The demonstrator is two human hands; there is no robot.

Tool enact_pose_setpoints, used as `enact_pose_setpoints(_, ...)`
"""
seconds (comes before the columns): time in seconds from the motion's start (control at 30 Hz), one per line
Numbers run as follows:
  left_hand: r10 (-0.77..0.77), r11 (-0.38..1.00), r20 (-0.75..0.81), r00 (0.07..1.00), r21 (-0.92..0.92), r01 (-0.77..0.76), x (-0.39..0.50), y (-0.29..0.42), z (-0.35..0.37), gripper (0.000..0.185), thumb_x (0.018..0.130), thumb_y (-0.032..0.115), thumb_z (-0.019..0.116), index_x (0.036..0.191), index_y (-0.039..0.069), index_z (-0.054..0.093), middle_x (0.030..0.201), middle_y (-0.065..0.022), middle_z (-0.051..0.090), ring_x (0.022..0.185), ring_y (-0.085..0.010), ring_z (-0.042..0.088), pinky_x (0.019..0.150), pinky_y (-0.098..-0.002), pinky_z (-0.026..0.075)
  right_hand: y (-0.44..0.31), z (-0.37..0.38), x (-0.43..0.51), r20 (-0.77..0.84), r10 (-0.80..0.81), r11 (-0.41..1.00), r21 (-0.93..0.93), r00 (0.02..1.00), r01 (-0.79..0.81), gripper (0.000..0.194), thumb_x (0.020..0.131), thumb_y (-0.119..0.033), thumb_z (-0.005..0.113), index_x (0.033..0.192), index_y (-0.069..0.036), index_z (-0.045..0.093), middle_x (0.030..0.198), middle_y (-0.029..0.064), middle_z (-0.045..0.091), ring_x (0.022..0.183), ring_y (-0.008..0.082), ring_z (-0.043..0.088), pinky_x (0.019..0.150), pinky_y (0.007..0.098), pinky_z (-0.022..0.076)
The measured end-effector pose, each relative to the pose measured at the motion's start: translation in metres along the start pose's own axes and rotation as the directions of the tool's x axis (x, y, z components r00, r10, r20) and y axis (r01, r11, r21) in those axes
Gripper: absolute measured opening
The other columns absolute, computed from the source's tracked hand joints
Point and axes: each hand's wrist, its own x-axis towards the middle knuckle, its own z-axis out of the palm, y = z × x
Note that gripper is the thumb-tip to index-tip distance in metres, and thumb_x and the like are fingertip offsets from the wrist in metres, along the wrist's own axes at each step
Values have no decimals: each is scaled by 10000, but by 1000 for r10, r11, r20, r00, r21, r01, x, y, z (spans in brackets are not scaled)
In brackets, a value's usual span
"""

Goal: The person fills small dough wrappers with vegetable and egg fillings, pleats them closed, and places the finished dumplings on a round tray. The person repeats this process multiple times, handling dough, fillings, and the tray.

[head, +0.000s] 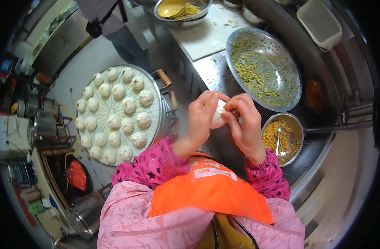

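A white dough bun [218, 115] is cupped in my left hand [203, 113], its pleated side turned to the right. The fingertips of my right hand [244, 119] pinch the gathered dough at its edge. Both hands are raised in front of my orange apron, near the edge of the metal counter. Just beyond my right hand stands a steel bowl of yellowish chopped filling [283, 137] with a metal spoon [278, 140] in it. A larger steel basin [264, 70] farther off holds green, chopped filling spread over its bottom and sides.
To the left, a round steamer tray [115, 115] with wooden handles [164, 77] carries several shaped buns. A white board [205, 34], another filling bowl [190, 15] and a white plastic tub [320, 23] lie farther back. Another person [105, 15] stands beyond the tray; steel pots [43, 127] line the left.
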Motion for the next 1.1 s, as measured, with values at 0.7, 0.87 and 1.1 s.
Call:
enact_pose_setpoints(0.7,-145,689,-223,964,-722,-64,-88,92,-174,247,957,261,472,1079,62,551,986,-42,586,879,-129,602,754,-272,509,-110,188,53,326,-675,726,135,662,674,465,730,-342,695,1039,-9,597,1067,155,564,979,321,548,806,406,464)
enact_pose_setpoints(0.87,-183,245,-12,983,-969,34,-108,90,-195,267,972,304,405,1046,95,553,948,-10,566,878,-125,590,742,-244,501,-127,235,48,142,-821,570,251,552,783,200,718,-145,663,850,-1,622,855,122,619,778,301,610,679,371,507)
enact_pose_setpoints(1.1,-145,711,-432,890,-671,-210,-121,107,-219,397,995,385,320,1110,66,526,1040,-46,571,943,-152,584,806,-297,496,-149,251,52,364,-715,695,284,597,660,434,650,-87,735,1043,11,580,1063,154,563,981,323,561,826,369,476)
